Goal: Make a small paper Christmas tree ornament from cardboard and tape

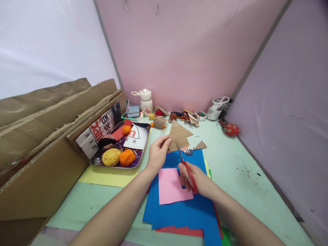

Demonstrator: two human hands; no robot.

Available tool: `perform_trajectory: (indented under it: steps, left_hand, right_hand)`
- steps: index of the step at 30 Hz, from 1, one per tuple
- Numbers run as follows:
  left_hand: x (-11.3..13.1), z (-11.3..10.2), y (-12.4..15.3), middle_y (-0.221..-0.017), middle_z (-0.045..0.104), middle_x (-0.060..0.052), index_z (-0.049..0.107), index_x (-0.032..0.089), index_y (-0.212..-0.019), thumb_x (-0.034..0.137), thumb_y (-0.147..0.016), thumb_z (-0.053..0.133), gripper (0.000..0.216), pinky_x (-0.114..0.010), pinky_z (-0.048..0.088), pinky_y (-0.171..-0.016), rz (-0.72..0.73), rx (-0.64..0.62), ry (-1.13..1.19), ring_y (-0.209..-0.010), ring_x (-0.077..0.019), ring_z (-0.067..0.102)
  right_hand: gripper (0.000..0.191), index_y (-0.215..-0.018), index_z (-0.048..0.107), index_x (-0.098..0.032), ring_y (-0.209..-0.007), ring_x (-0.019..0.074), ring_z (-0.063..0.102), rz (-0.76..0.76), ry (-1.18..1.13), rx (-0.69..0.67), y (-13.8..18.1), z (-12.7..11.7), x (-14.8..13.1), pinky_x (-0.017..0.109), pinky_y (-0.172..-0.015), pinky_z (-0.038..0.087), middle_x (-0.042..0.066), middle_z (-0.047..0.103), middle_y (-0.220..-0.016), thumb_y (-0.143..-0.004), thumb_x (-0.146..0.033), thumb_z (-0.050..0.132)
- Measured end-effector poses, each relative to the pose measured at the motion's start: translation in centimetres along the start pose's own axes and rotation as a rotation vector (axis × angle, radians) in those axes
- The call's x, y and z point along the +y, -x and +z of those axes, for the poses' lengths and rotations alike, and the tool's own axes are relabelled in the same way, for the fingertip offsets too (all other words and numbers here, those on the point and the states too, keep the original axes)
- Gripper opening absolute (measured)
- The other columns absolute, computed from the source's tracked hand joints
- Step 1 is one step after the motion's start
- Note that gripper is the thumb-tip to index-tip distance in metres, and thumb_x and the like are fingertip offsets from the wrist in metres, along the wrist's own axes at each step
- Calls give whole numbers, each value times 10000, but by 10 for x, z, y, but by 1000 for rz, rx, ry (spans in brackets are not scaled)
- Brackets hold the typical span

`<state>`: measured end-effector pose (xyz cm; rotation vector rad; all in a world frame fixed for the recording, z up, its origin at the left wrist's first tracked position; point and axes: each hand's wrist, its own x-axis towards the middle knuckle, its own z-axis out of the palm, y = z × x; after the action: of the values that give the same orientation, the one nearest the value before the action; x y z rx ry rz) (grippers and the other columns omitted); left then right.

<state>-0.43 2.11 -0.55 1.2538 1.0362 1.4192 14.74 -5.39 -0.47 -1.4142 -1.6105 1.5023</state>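
Between thumb and fingers, my left hand [159,152] pinches the left edge of a brown cardboard piece [178,132] with a pointed top. My right hand [194,178] grips the red handles of a pair of scissors [191,179]. Their blades meet the lower part of the cardboard. Below both hands lies a pink paper sheet [169,186] on a blue sheet [179,215], with red paper [179,231] showing underneath. A small cardboard triangle [200,145] rests just right of the held piece.
Large folded cardboard [43,164] stands along the left. Beside it, a metal tray [116,166] holds yarn balls and paper. A white bottle [146,102], a beige yarn ball [159,122], a tape roll [201,115] and red yarn [230,128] sit farther back.
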Motion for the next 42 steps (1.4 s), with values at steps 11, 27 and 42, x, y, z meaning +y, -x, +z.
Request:
perform_trajectory:
  steps: [11,27,42]
  left_hand:
    - [4,3,3,-677,642,-21,634,142,-792,446,-718,669,316,-214,433,-563,-269,-185,208,-603,-114,592]
    - [0,2,2,-622,614,-3,608,144,-718,368,-727,665,231,-204,395,-541,-236,-242,150,-545,-82,531]
    - [2,2,1,-593,597,2,608,129,-697,363,-700,690,247,-196,391,-534,-298,-242,190,-526,-71,518]
  right_hand:
    - [513,-734,426,-200,-415,102,489,43,-21,71,-3,1,1,238,-430,391,-30,535,-563,-824,-695,322]
    - [463,-756,456,-190,-530,98,502,-61,81,57,-1,-1,2,231,-526,399,-10,568,-670,-863,-626,344]
    - [491,-680,426,-194,-370,90,470,4,-25,57,1,5,-3,212,-387,359,-33,521,-503,-842,-652,353]
